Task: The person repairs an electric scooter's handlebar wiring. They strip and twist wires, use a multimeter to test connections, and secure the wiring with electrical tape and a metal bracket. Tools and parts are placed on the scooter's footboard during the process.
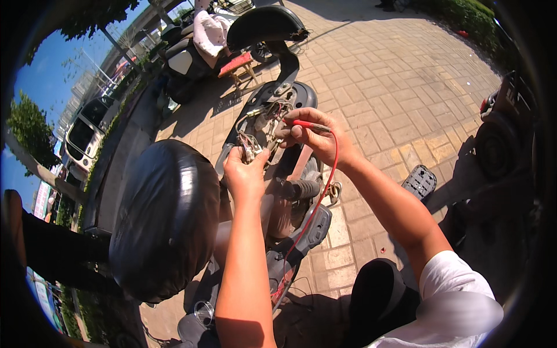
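Observation:
A stripped electric scooter body (301,98) carries a bundle of wires and white connectors (252,139) in its exposed middle. My left hand (243,174) is closed on connectors at the lower part of the bundle. My right hand (313,136), just to its right, grips a red test probe (304,123) pointed into the wiring; the probe's tip is hidden among fingers and wires. A red lead (322,197) runs from it down to the scooter's lower part. The large black seat (162,214) is beside my left forearm.
A parked scooter (185,66) and a red-topped stool (233,64) stand behind. A black plastic part (419,182) lies on the paving (389,87) at right. Dark vehicles (496,145) line the right edge. A white van (87,133) is beyond a low kerb at left.

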A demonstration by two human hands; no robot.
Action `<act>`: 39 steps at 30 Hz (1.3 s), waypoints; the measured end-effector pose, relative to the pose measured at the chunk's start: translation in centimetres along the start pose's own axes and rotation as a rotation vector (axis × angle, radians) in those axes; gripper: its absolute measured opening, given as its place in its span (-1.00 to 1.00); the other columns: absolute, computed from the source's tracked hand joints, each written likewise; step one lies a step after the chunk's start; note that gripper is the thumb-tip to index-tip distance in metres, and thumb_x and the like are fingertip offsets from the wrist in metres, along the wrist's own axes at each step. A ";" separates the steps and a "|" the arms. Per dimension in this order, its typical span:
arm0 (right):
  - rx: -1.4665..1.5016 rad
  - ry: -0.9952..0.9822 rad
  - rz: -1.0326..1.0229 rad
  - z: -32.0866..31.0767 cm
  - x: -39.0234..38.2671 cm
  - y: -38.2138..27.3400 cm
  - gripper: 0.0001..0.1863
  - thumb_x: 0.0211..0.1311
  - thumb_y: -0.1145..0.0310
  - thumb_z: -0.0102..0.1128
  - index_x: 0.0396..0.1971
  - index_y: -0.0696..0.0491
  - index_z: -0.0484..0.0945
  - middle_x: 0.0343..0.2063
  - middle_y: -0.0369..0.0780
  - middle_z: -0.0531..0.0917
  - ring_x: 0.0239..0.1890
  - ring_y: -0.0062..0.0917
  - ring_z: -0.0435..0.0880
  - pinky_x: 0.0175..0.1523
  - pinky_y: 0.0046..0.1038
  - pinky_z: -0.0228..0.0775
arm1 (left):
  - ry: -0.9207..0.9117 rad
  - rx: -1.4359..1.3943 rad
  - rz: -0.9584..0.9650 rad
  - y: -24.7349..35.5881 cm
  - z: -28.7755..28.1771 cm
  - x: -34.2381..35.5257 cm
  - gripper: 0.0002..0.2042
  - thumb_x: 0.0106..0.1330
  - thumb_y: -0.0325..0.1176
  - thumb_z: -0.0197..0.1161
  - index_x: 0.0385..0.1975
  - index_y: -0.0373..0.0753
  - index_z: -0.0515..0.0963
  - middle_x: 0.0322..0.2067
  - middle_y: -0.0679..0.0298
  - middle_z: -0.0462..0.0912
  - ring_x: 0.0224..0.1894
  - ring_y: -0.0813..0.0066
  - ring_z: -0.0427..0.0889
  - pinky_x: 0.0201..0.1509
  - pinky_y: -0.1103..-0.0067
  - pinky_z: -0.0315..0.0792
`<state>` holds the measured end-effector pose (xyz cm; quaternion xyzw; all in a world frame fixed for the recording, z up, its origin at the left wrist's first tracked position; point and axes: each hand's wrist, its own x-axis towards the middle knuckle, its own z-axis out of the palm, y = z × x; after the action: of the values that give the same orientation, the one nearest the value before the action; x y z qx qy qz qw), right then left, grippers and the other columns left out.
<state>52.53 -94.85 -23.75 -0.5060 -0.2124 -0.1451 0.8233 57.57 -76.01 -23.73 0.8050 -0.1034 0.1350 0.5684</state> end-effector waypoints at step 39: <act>-0.954 -0.204 -0.196 3.3 3.5 -0.1 -0.79 0.10 0.34 0.27 -0.49 0.22 0.60 -0.55 0.04 0.62 -0.41 -0.03 0.64 -0.28 -0.21 0.50 | -0.068 -0.085 0.142 -2.8 0.0 0.7 -0.80 0.08 -0.42 0.40 -0.34 -0.31 0.56 -0.28 0.07 0.48 -0.28 0.24 0.55 -0.10 0.44 0.45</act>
<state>54.87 -92.01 -20.63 -0.8155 -0.2485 -0.2524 0.4577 59.09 -75.06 -25.97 0.7749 -0.1854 0.1431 0.5871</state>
